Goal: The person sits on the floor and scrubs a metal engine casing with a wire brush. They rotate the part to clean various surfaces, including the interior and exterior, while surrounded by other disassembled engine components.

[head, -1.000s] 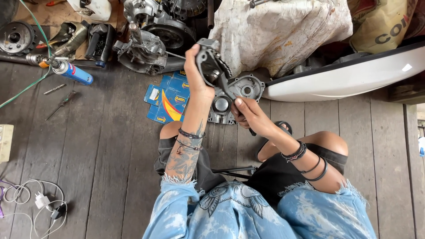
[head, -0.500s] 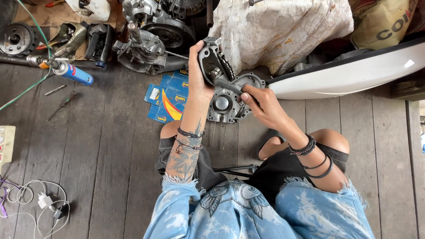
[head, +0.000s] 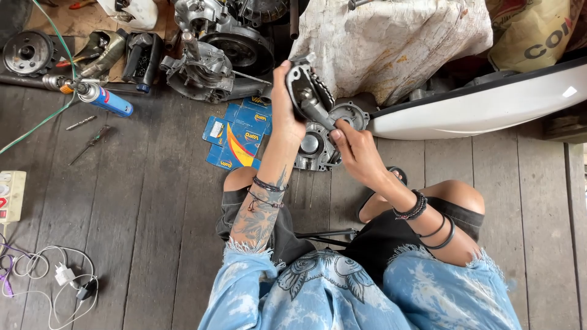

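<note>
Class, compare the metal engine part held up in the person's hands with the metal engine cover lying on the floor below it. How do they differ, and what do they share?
The held engine part is raised off the floor, gripped by the left hand, with the right hand working a tool on it; the engine cover lies flat on the wooden floor, untouched. The held part looks darker and narrower; the cover looks paler and broader. Both are grey metal castings.

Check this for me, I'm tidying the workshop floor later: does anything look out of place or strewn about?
Yes. Flattened blue and yellow cartons lie scattered under the engine cover by the left hand and right hand. A drill bit and screwdriver lie loose on the planks.
</note>
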